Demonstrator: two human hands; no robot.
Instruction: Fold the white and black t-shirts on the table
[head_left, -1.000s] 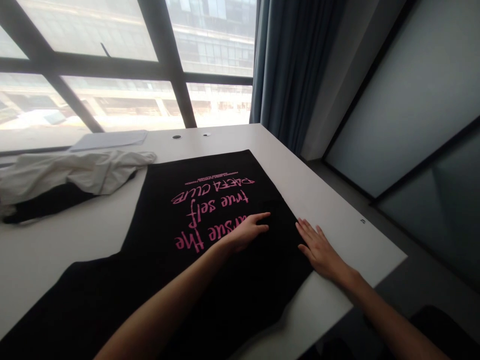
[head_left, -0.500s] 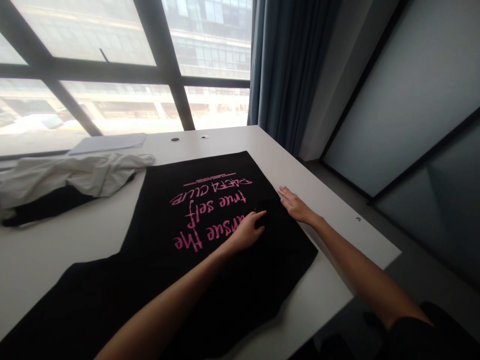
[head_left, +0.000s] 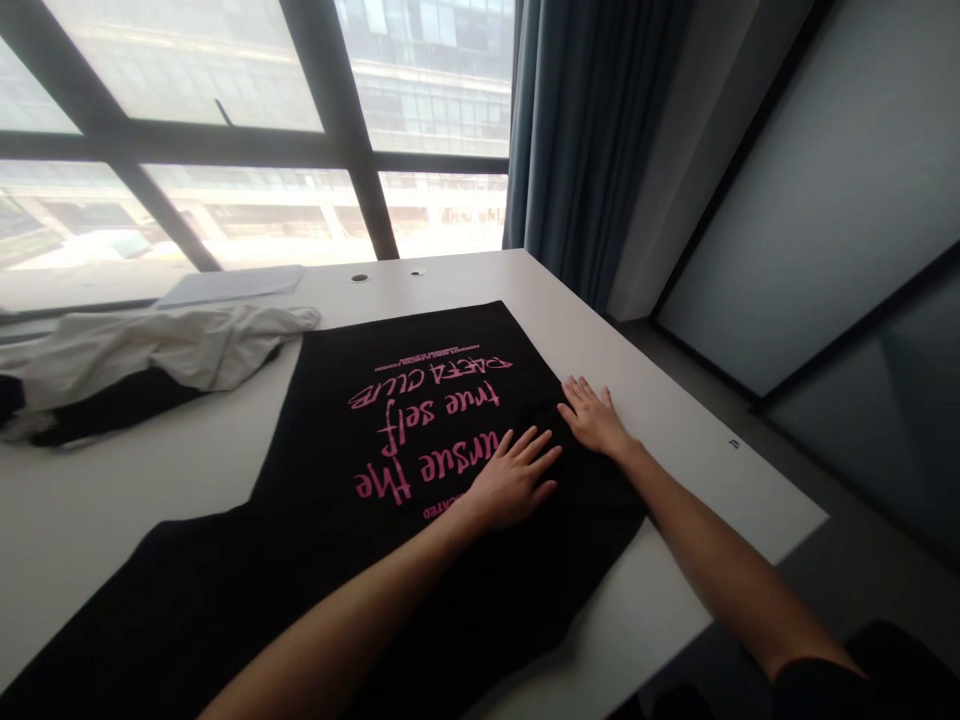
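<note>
A black T-shirt (head_left: pixel 315 560) with pink lettering lies spread on the white table (head_left: pixel 720 480), its print upside down from where I look. My left hand (head_left: pixel 514 478) rests palm down on the shirt over part of the lettering, fingers spread. Just to its right, my right hand (head_left: pixel 592 415) lies flat at the shirt's right edge, fingers apart, partly over the fabric. Neither hand grips the cloth. The shirt's near part runs out of the bottom of the view, partly behind my left forearm.
A crumpled grey and black garment (head_left: pixel 172 350) lies at the table's left. Behind it is a flat pale sheet or folder (head_left: pixel 229 286). A round cable hole (head_left: pixel 360 278) is near the far edge. Beyond stand a window and a blue curtain (head_left: pixel 592 150).
My left hand has gone from partly curled fingers to spread flat, slightly right and lower. My right hand has moved a little onto the shirt's edge, fingers wider. The view has shifted slightly.
</note>
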